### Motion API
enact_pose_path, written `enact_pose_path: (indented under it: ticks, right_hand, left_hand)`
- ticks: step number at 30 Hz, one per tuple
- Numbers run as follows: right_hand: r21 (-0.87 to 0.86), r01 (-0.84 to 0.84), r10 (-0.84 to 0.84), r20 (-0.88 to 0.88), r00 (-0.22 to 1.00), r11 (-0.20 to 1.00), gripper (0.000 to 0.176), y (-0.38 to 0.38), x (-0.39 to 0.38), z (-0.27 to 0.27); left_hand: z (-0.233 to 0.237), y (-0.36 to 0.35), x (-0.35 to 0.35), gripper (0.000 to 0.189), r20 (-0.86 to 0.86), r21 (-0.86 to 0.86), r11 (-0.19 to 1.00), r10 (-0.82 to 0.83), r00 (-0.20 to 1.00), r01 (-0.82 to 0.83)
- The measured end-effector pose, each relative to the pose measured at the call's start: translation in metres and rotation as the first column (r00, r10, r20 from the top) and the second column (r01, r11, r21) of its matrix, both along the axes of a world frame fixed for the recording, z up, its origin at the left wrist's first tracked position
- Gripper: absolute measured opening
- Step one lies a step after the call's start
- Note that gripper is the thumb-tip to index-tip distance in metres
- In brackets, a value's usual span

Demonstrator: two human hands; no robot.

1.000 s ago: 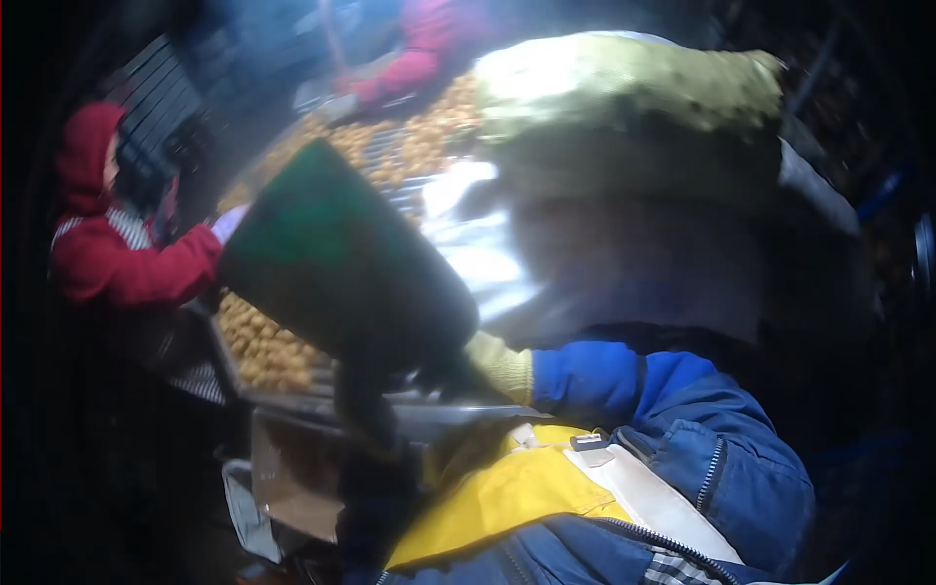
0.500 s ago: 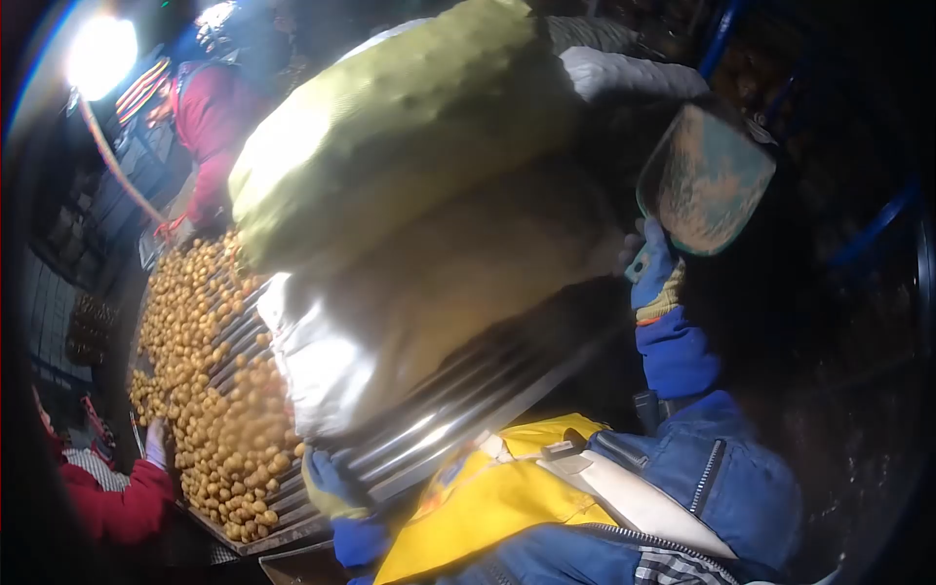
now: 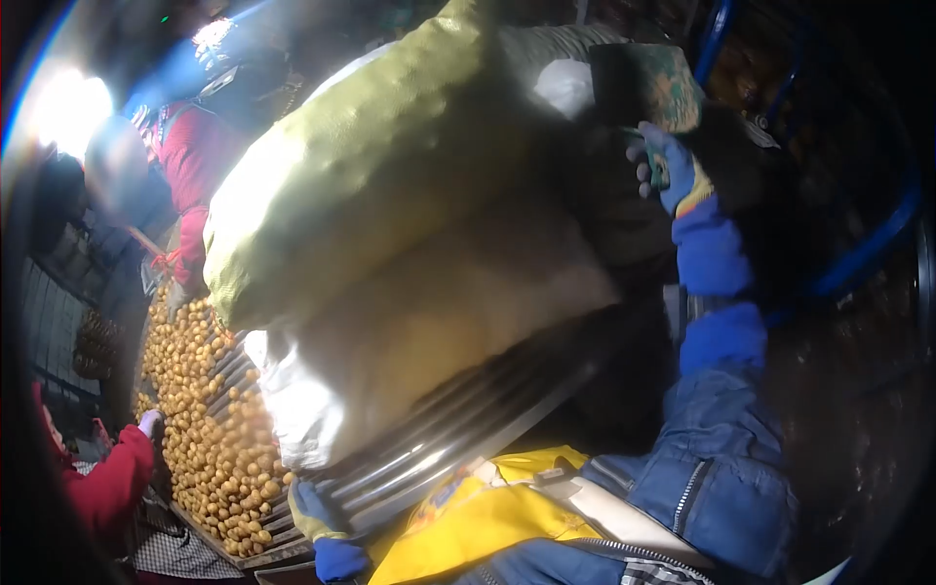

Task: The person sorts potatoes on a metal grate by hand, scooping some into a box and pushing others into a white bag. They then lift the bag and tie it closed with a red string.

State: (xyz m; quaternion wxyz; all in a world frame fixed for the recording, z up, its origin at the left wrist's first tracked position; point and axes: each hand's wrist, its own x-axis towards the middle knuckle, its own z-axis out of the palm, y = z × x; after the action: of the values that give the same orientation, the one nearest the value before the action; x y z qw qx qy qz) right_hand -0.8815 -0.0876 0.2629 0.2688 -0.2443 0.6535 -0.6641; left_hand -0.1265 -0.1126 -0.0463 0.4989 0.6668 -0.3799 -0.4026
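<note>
- Right hand [image 3: 671, 174] grips the scoop [image 3: 648, 83], which rises above it.
- Left hand [image 3: 314, 509] on the table [image 3: 458, 429] edge, grip unclear; potatoes [image 3: 210, 429] just left.

No text, number, brand or sign can be read anywhere in the view. The green sack [image 3: 370, 166], the pale sack [image 3: 439, 331] beneath it and the scoop [image 3: 645, 83] gripped in the right hand [image 3: 673, 171] carry no legible lettering. A small bluish patch sits on the yellow apron [image 3: 497, 512] near its upper edge, but it is too blurred to read.
</note>
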Motion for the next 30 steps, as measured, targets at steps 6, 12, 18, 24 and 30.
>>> enact_pose_path:
  ticks: [6,12,18,24,30]
  right_hand:
    - [0.163,-0.052,0.123,-0.463,0.878,0.985,0.048,-0.064,-0.046,0.017]
    - [0.542,0.468,0.287,-0.811,0.51,0.697,0.051,-0.103,-0.189,-0.01]
    - [-0.074,0.06,-0.084,-0.978,0.19,0.995,0.034,-0.103,0.068,0.06]
    - [0.292,-0.786,0.183,-0.956,-0.228,0.544,0.031,-0.079,0.284,0.054]
    - [0.39,-0.83,0.125,-0.92,-0.372,0.399,0.034,-0.086,0.392,0.053]
  left_hand:
    - [0.01,0.007,-0.004,0.048,0.011,0.021,1.0,0.019,1.0,-0.019]
    - [0.044,0.011,-0.032,0.045,-0.042,0.051,0.996,0.079,0.996,-0.077]
    - [0.052,0.008,-0.042,0.037,-0.056,0.003,0.991,0.136,0.989,-0.136]
    - [0.038,0.003,-0.033,0.031,-0.089,0.045,0.983,0.182,0.979,-0.179]
    - [0.068,0.017,-0.033,0.034,0.085,0.022,0.993,0.11,0.99,-0.113]
